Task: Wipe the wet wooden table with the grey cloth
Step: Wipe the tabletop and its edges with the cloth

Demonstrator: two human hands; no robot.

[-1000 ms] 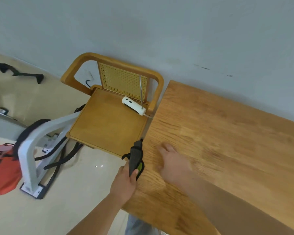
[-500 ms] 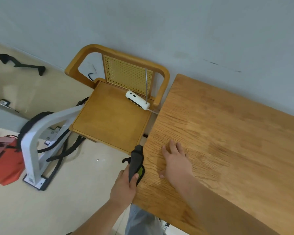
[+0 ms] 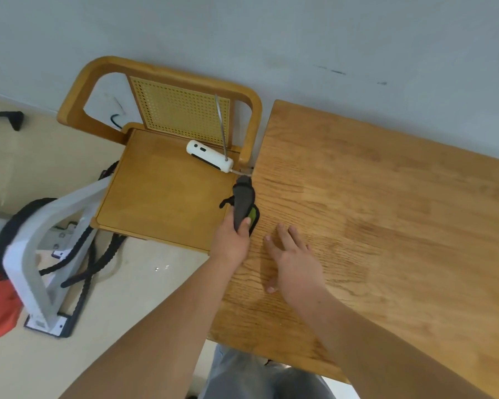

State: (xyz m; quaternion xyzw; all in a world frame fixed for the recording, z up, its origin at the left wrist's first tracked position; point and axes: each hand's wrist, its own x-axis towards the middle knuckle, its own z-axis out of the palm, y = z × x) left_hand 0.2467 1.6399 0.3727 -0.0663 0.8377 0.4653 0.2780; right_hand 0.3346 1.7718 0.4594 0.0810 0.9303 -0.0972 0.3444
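**Left hand carries tool forward along table edge**

The left hand (image 3: 232, 243) has pushed its grey tool (image 3: 242, 203) away from the person along the left edge of the table (image 3: 386, 226). A second ago the tip sat well short of the white device (image 3: 209, 158) on the chair (image 3: 162, 191); now it lies just beside it. The right hand (image 3: 296, 264), blurred with fingers together then, now lies with fingers spread.

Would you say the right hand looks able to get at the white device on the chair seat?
Probably yes, awkwardly: the right hand lies open and empty on the table, but the left hand, gripping a dark grey item, sits between it and the white device, so it must reach past.
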